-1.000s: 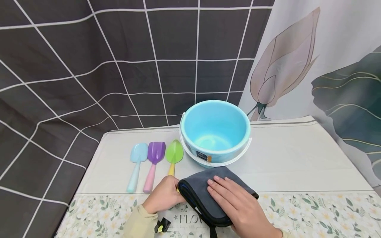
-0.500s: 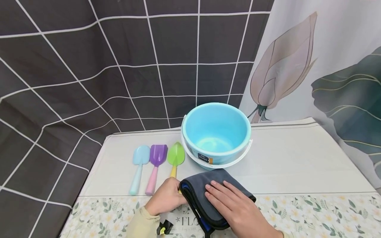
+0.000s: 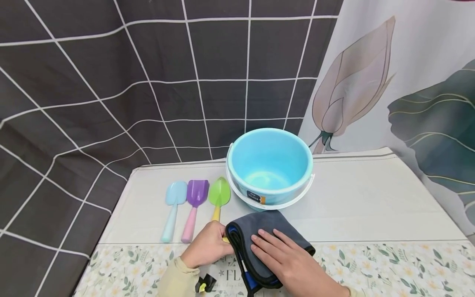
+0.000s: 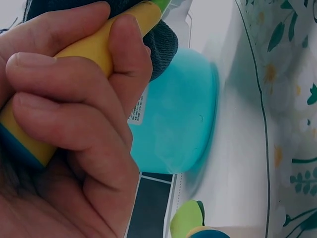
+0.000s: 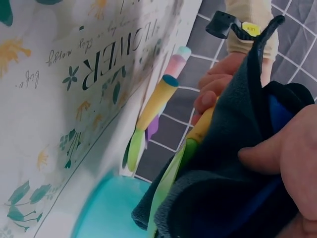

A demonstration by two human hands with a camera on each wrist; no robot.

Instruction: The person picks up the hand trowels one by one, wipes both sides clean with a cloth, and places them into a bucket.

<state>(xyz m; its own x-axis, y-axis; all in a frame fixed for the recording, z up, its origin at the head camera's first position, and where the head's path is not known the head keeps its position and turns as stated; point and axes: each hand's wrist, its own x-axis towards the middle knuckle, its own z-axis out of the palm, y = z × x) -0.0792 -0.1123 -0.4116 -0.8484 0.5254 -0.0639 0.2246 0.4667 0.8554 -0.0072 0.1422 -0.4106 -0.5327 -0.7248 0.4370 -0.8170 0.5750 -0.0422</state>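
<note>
My left hand (image 3: 208, 247) grips the yellow handle of a toy shovel (image 4: 89, 42), its fingers curled round it. The shovel's green blade shows in the right wrist view, partly hidden by a folded dark grey cloth (image 3: 272, 222) with black edging and a blue inner side. My right hand (image 3: 289, 264) holds this cloth against the blade; in the head view its fingers lie over the top. On the far side of the fold the thumb presses, as the right wrist view shows. Beyond the cloth stands a light blue bucket (image 3: 269, 150) with a white handle.
Left of the bucket lie a light blue shovel (image 3: 173, 210), a purple shovel with pink handle (image 3: 196, 194), and a green shovel with yellow handle (image 3: 219, 192). A floral cover (image 3: 389, 264) lies across the table's front. Dark checked fabric (image 3: 219, 49) hangs behind.
My right hand has slid slightly left across the cloth, and the cloth has turned a little with more blue showing. My left hand keeps its grip. The head view has shifted slightly.
</note>
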